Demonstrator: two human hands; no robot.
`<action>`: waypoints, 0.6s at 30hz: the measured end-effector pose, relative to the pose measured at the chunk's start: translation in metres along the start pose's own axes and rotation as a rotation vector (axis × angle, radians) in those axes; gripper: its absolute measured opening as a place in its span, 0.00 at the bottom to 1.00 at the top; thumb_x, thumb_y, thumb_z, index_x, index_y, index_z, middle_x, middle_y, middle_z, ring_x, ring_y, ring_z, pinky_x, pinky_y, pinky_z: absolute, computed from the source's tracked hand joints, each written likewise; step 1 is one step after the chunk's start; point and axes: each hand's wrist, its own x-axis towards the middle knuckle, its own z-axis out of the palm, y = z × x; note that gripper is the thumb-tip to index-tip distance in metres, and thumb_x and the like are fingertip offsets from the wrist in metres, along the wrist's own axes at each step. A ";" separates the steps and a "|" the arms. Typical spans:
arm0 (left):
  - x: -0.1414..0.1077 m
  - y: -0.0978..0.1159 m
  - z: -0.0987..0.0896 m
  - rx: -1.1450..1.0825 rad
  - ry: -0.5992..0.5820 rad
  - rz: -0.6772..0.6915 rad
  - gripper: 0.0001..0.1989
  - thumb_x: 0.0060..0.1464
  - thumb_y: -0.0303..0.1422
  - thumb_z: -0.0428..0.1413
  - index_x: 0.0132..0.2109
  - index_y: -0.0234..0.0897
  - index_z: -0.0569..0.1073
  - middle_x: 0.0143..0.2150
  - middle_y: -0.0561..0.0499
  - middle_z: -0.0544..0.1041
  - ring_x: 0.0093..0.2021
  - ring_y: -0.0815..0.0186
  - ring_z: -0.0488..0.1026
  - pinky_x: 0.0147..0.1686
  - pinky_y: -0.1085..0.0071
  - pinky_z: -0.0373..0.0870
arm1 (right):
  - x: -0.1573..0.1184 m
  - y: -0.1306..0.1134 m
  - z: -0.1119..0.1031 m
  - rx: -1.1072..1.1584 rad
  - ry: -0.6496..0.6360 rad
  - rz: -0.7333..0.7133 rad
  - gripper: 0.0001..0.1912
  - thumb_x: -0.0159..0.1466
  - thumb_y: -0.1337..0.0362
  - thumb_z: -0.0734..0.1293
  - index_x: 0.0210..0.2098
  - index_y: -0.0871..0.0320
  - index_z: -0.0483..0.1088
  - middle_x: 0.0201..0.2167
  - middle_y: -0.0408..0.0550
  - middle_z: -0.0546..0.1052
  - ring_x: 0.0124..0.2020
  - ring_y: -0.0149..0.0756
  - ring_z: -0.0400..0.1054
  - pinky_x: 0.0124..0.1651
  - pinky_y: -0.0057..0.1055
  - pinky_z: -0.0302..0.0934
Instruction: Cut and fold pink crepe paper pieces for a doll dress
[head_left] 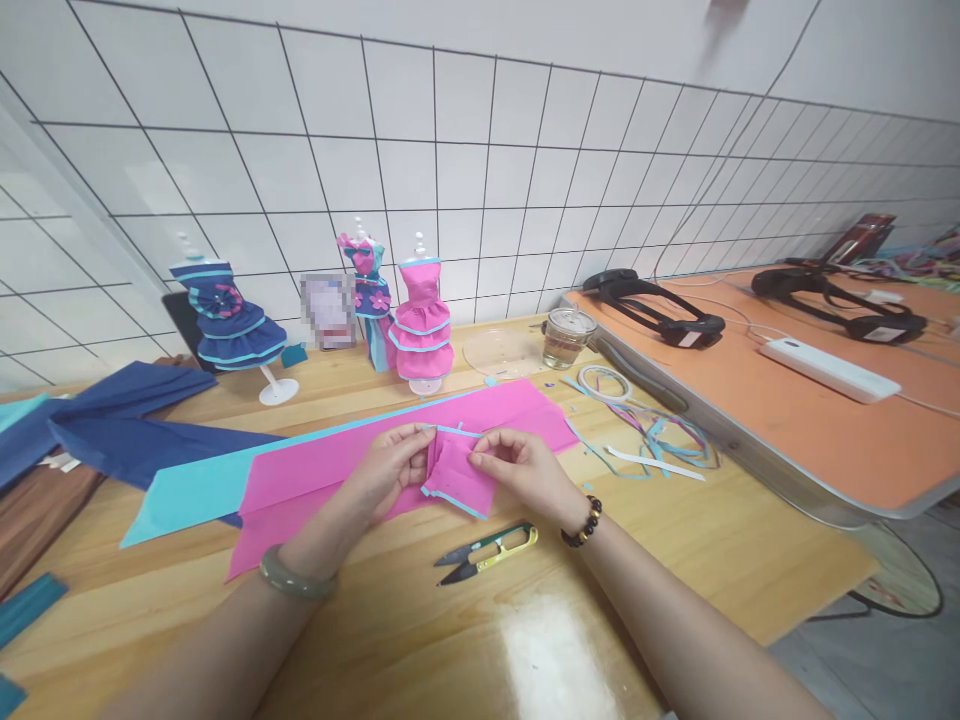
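Observation:
Between my hands is a small pink fabric piece (pixel 463 474) with light blue edging along its top and bottom. My left hand (pixel 396 465) pinches its left top corner, where the material looks folded. With thumb and fingertips, my right hand (pixel 523 468) grips the upper right side. Under and behind the hands lies a long pink fabric strip (pixel 300 482) with a light blue strip (pixel 191 492) at its left. A pair of thread snips (pixel 487 553) with a yellow handle rests on the wood just in front of the hands.
Small dress forms wear a navy dress (pixel 229 318), a pink tiered dress (pixel 421 320) and a mixed-colour dress (pixel 369 300). At right are a glass (pixel 568 338), a tape roll (pixel 604 383) and tangled ribbon scraps (pixel 667 438). Navy fabric (pixel 150 420) lies left; headsets (pixel 660 315) sit on the orange table.

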 end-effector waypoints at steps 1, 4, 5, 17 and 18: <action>0.001 0.000 -0.001 0.006 0.006 0.009 0.10 0.46 0.34 0.58 0.33 0.31 0.69 0.26 0.49 0.73 0.25 0.70 0.71 0.26 0.73 0.69 | 0.000 -0.001 -0.001 0.012 0.002 0.009 0.10 0.51 0.59 0.69 0.27 0.61 0.69 0.26 0.43 0.72 0.28 0.29 0.64 0.34 0.28 0.60; 0.003 0.002 -0.007 -0.004 0.063 0.049 0.09 0.47 0.34 0.58 0.32 0.32 0.68 0.27 0.50 0.74 0.26 0.69 0.72 0.26 0.73 0.70 | 0.002 0.000 -0.004 0.043 0.028 0.040 0.11 0.50 0.59 0.70 0.27 0.61 0.69 0.26 0.43 0.72 0.26 0.28 0.64 0.32 0.27 0.59; 0.004 0.003 -0.009 -0.019 0.093 0.064 0.09 0.47 0.34 0.58 0.31 0.33 0.68 0.26 0.51 0.74 0.26 0.69 0.72 0.27 0.73 0.70 | 0.003 0.000 -0.005 0.060 0.043 0.049 0.11 0.50 0.59 0.70 0.27 0.61 0.69 0.25 0.43 0.72 0.26 0.28 0.64 0.31 0.27 0.59; 0.004 0.013 -0.013 -0.270 0.171 0.166 0.04 0.46 0.28 0.57 0.31 0.33 0.69 0.25 0.55 0.73 0.23 0.74 0.70 0.23 0.78 0.67 | 0.007 0.019 -0.015 -0.374 0.255 -0.104 0.13 0.54 0.62 0.66 0.38 0.59 0.71 0.38 0.51 0.74 0.39 0.39 0.67 0.44 0.39 0.60; 0.003 0.011 -0.011 -0.249 0.155 0.163 0.04 0.46 0.28 0.57 0.31 0.33 0.69 0.25 0.54 0.73 0.24 0.73 0.70 0.23 0.78 0.67 | 0.007 0.018 -0.014 -0.373 0.278 -0.136 0.14 0.54 0.61 0.66 0.39 0.58 0.71 0.40 0.51 0.74 0.42 0.39 0.66 0.47 0.39 0.59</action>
